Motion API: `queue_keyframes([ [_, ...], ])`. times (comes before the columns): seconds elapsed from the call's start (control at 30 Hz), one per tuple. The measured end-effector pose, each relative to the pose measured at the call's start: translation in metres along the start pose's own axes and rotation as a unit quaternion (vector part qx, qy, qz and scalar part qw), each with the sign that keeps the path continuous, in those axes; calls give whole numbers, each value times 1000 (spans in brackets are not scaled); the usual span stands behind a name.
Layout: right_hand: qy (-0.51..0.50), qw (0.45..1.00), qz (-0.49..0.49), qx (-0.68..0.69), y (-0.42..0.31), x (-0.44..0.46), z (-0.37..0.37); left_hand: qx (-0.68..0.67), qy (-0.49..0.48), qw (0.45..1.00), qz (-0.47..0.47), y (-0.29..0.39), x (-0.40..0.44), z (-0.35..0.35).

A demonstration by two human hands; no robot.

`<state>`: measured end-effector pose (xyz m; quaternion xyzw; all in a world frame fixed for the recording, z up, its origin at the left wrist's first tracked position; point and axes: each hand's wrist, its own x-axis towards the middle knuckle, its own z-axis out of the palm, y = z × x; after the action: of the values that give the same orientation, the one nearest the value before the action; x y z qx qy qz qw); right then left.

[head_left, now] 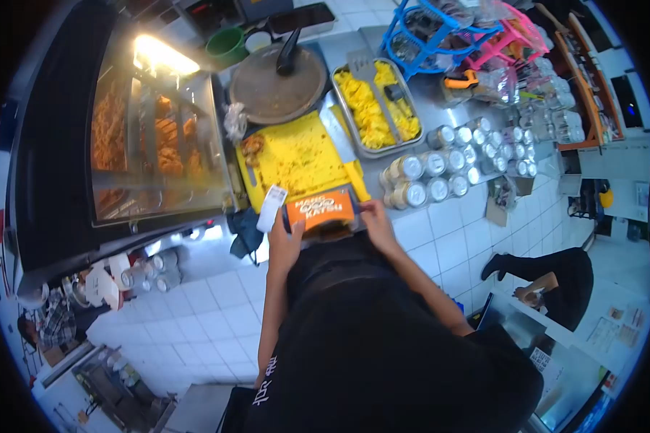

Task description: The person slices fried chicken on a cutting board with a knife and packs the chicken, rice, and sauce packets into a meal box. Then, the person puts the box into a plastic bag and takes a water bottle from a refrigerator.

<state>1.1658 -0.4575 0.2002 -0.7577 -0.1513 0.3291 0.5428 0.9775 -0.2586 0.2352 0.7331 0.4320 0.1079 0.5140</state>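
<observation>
One orange lettered box (321, 208) — gripped at its left end by the left hand (285, 238), near a white slip (271, 208); right hand (378, 221) at right end, grip unclear. Location: yellow cutting board's (296, 155) near edge.

Beside the cutting board (296, 159): print on the receipt (271, 207) too small to read; interior of the box (321, 208) indiscernible.

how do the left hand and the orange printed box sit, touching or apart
Touching. The head view shows the left hand with its thumb on the orange printed box, at one end.
</observation>
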Motion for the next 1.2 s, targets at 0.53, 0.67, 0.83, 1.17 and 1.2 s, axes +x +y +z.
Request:
queue_keyframes([
  [0.53, -231, 827, -402, -317, -15, -5, 30, 214, -106, 967, -93, 44, 21, -23],
  [0.67, -242, 849, -302, -361, -27, -8, 34, 152, -109, 980, -73, 38, 9, -18],
  [0.83, -334, 859, -172, -347, -70, -31, -1, 76, -73, 994, -30, -14, -12, 12],
  [1.17, 20, 958, -138, -249, -36, -10, 13, 8, -29, 1000, 3, -56, -1, 30],
  [1.2, 12, 969, -107, -223, -38, -11, 20, 0, -30, 1000, -3, -55, 0, 28],
])
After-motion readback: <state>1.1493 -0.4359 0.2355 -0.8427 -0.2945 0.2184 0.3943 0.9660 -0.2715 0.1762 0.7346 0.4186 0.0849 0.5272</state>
